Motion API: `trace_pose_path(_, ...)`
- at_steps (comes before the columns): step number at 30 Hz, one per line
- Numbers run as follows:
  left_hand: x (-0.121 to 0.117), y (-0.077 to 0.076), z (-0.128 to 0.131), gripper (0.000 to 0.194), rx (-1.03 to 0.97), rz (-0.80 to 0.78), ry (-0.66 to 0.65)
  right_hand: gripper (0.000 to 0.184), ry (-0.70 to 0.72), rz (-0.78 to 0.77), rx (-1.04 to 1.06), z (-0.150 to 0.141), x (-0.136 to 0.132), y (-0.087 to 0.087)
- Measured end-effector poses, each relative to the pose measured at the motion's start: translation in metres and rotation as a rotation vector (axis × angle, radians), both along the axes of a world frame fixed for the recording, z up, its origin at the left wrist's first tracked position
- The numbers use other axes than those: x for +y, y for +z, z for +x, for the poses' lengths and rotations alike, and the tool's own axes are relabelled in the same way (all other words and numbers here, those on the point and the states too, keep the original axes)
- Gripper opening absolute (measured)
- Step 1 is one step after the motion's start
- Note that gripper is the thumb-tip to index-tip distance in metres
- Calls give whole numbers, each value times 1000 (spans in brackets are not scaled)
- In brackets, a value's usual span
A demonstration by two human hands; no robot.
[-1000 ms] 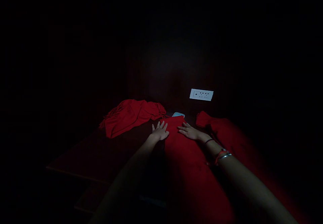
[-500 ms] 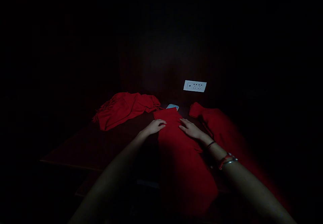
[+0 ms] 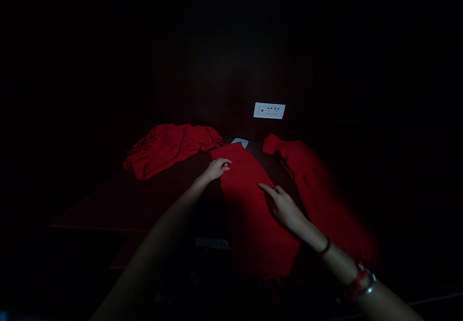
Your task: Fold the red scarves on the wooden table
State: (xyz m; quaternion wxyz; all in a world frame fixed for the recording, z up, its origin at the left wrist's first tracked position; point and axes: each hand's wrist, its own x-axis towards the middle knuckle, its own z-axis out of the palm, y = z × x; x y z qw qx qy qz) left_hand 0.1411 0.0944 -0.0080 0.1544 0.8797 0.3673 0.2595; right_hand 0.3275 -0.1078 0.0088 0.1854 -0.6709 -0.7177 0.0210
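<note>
A long red scarf point(image 3: 249, 205) lies lengthwise before me, its near end with a dark fringe hanging over the table's front edge. My left hand point(image 3: 218, 168) rests on its left edge near the far end, index finger stretched out over the cloth and the others slightly bent. Further down, along the right edge, my right hand point(image 3: 285, 207) touches the scarf with its index finger extended. The other right fingers are partly hidden beneath the palm. Neither hand shows cloth gripped.
A crumpled red fringed scarf point(image 3: 170, 147) lies at the left, and another red scarf point(image 3: 314, 186) stretches along the right. A phone point(image 3: 240, 143) sits beyond the middle scarf. A white socket plate point(image 3: 269, 110) is on the back wall. The dark table point(image 3: 108, 205) has its edge at left.
My right hand has slid down the scarf's right edge toward me, while the left stays near the far end. The near part of the scarf lies flatter. The view has shifted slightly.
</note>
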Motion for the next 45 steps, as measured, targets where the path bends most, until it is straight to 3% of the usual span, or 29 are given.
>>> trace_pose_path(3,2,3,-2,27,34,46,35,52,-32,-113,281,20,21,5)
trace_pose_path(5,-6,13,-3,27,69,102,57,53,-81,-152,403,29,30,4)
trace_pose_path(8,-40,34,-4,33,63,187,8,50,-105,-92,459,34,33,-5)
trace_pose_path(10,-72,41,-7,42,71,198,-132,46,-102,-60,478,33,34,-11)
trace_pose_path(13,-109,32,-14,63,274,113,-287,38,-85,-22,506,32,34,-9)
trace_pose_path(15,-118,17,-19,63,380,75,-306,33,-95,26,485,32,33,-2)
trace_pose_path(19,-115,0,-26,54,442,101,-320,30,-92,128,270,32,30,9)
trace_pose_path(23,-117,6,-29,53,416,130,-319,31,-7,44,111,28,29,2)
trace_pose_path(27,-129,11,-35,45,257,105,-311,34,-22,23,33,20,22,6)
trace_pose_path(31,-136,7,-41,28,66,94,-290,41,-130,55,-51,10,3,13)
trace_pose_path(35,-134,3,-39,22,62,110,-254,48,-105,-28,41,9,-2,6)
trace_pose_path(41,-127,8,-30,13,202,192,-226,39,-106,78,180,21,12,12)
trace_pose_path(45,-128,6,-31,15,219,241,-194,49,-51,33,183,27,16,9)
